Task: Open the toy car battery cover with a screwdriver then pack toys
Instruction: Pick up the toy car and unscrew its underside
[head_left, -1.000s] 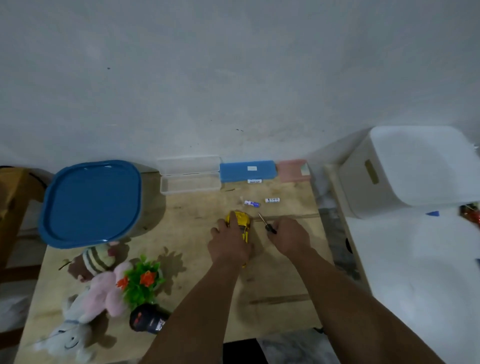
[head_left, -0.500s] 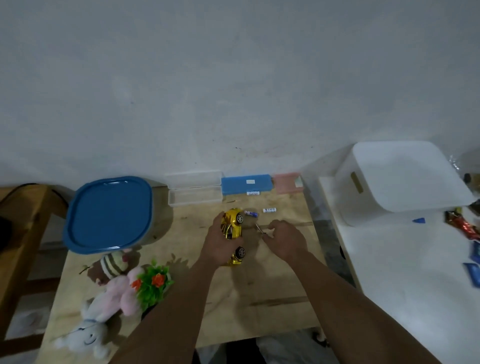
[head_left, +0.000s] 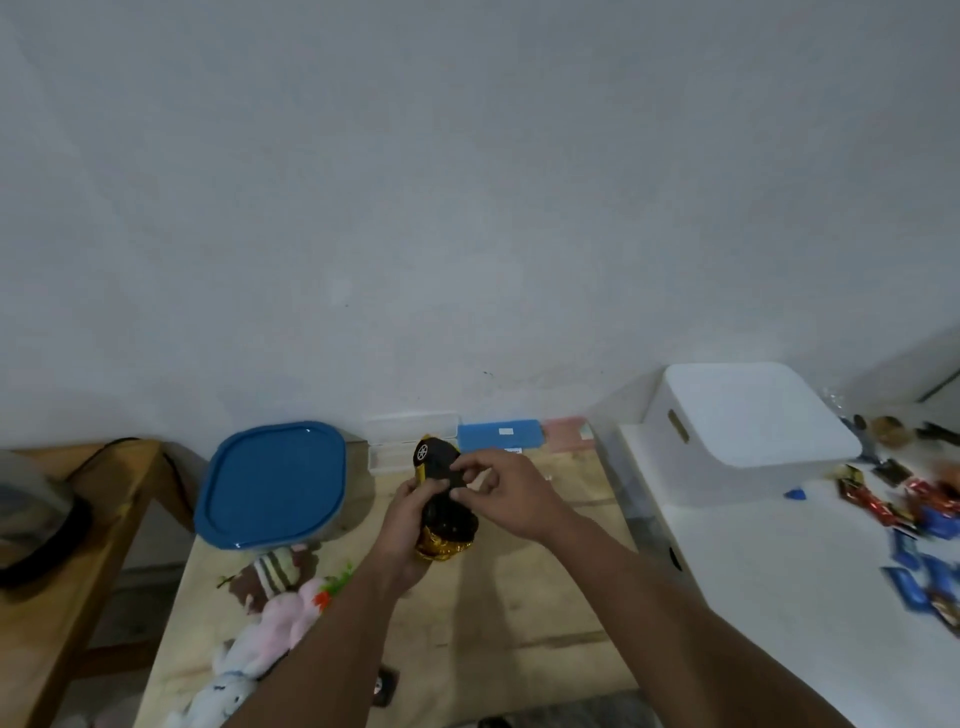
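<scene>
I have the toy car (head_left: 439, 499) lifted off the wooden table (head_left: 519, 623), turned belly-up so its black underside faces me. My left hand (head_left: 402, 525) wraps it from the side and below, closed around the body. My right hand (head_left: 501, 491) pinches at the underside with fingertips drawn narrow; whether the screwdriver sits in that pinch, I cannot tell. The car looks like light, rigid plastic with a glossy yellow shell, so I judge it slippery. I'd grip across the flanks between the wheels, keeping the cover clear. The stuffed toys (head_left: 270, 613) lie near the blue lid (head_left: 272, 483).
</scene>
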